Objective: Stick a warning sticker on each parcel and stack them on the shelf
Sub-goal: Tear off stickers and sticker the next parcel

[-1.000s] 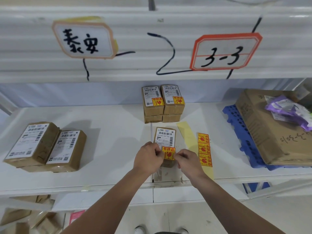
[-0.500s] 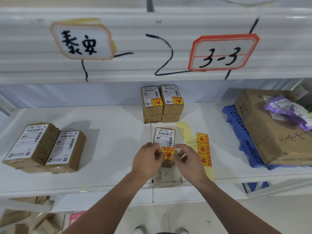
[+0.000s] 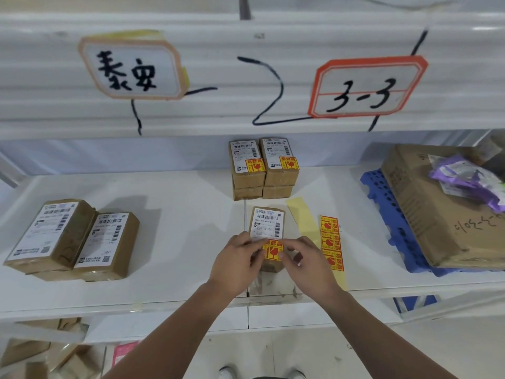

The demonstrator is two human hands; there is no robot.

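The yellow-and-red warning sticker [image 3: 272,250] now sits flat on the brown cardboard parcel [image 3: 267,224], at its 6 o'clock end. The curled fingers of the left hand [image 3: 235,261] and right hand [image 3: 308,263] still pinch its edges. Stacking should follow.

Brown parcel [image 3: 267,222] lies flat on shelf [image 3: 177,214], bearing yellow sticker [image 3: 272,250].

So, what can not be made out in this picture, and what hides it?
Head view only:
- Warning sticker: left hand and right hand hold and cover its side edges; stuck down or not, unclear.
- Front parcel: near end hidden under both hands.
- Lower stacked parcels: tops covered by the upper ones.
- Large carton: cut off by the right edge.
- Shipping label: print too small.
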